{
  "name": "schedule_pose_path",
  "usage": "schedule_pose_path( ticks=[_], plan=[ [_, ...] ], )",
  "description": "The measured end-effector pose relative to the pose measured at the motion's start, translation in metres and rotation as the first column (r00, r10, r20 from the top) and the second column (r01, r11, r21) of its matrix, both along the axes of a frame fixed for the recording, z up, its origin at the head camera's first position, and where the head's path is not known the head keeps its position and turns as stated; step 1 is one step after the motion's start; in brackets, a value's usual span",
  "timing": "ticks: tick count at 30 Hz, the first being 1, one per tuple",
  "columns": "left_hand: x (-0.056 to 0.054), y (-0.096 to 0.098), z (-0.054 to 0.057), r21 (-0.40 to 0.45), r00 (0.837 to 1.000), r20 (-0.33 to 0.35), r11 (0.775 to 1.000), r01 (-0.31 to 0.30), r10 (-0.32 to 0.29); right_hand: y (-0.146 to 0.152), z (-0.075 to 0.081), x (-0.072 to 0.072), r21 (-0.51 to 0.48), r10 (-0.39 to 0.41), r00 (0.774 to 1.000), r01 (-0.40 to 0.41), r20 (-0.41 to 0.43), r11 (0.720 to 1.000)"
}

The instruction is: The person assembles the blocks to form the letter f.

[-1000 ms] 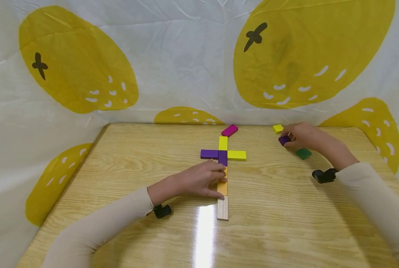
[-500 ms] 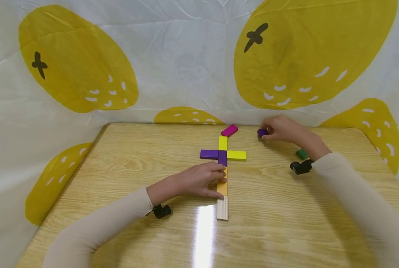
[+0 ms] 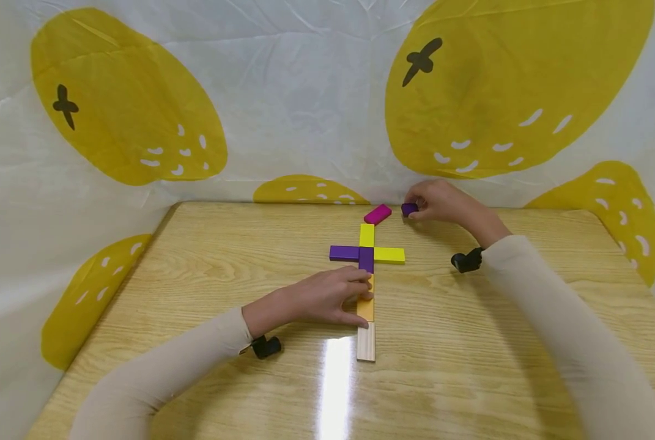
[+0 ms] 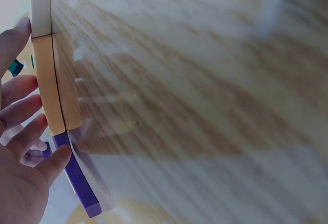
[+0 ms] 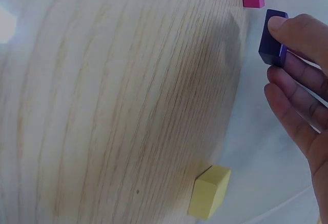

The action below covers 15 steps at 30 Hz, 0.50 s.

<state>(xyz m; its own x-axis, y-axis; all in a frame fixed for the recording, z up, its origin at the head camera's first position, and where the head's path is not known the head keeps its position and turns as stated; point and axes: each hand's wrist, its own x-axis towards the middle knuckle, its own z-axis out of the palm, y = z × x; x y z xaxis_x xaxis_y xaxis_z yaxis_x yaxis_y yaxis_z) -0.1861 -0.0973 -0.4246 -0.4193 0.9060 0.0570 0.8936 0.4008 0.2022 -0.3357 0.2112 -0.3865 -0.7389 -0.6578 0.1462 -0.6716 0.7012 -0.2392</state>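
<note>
My right hand (image 3: 440,201) pinches a small purple block (image 3: 410,209) between thumb and fingers at the table's back edge. In the right wrist view the thumb lies across the face of this purple block (image 5: 271,38). My left hand (image 3: 327,296) rests with spread, relaxed fingers along a row of blocks. Its fingertips are on the orange block (image 3: 365,310), with the thumb beside the plain wooden block (image 3: 366,342). Further up the row are a purple block (image 3: 366,260) and a yellow block (image 3: 367,234). A purple block (image 3: 344,253) and a yellow block (image 3: 389,255) form side arms.
A magenta block (image 3: 378,214) lies slantwise beyond the row's top. A loose yellow block (image 5: 209,192) shows in the right wrist view, and a green block (image 4: 15,67) in the left wrist view. A white cloth with yellow shapes (image 3: 316,91) hangs behind the wooden table (image 3: 222,244).
My right hand has carried the purple block leftward and back toward the magenta block, away from the loose yellow and green blocks. My left hand has stayed in place.
</note>
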Motion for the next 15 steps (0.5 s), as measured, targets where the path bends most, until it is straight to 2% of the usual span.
schedule_pose_path(
  ticks=[8, 15],
  plan=[
    [0.0018, 0.0003, 0.0017, -0.002, 1.000, 0.003, 1.000, -0.001, 0.001, -0.0001, -0.0017, -0.0014, -0.049, 0.014, 1.000, -0.014, 0.003, 0.999],
    [0.0020, -0.0005, 0.0003, -0.005, 1.000, -0.007, 1.000, 0.001, -0.001, 0.0000, -0.0049, -0.0035, -0.064, 0.023, 0.999, -0.025, -0.040, 0.998]
  ],
)
